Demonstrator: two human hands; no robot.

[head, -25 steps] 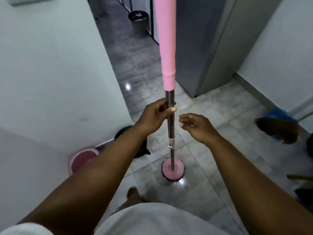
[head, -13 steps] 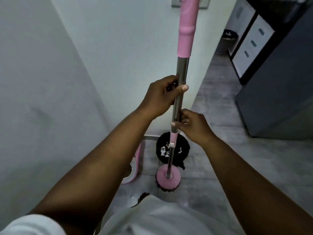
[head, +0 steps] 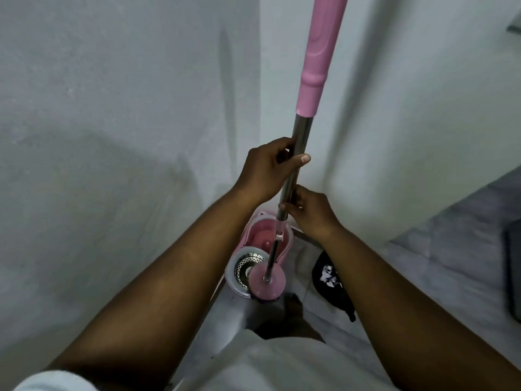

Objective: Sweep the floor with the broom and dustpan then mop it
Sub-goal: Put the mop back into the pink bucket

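A spin mop stands nearly upright in front of me, with a pink upper sleeve (head: 320, 52) and a steel shaft (head: 300, 136). My left hand (head: 267, 170) grips the steel shaft just below the pink sleeve. Directly under it my right hand (head: 310, 211) holds the shaft above the pink lock collar. The round pink mop head (head: 267, 281) hangs over the front edge of the pink spin bucket (head: 255, 231), beside its perforated steel wringer basket (head: 245, 267). No broom or dustpan is in sight.
White walls (head: 112, 136) meet in a corner right behind the bucket. A black cloth with white print (head: 329, 277) lies on the grey tiled floor (head: 451, 249) to the right. A dark object (head: 514, 272) shows at the right edge. My foot (head: 293, 309) is just below the mop head.
I turned left towards the wall corner. My right hand came in and took hold of the shaft. The mop head moved from the floor tiles to over the bucket.
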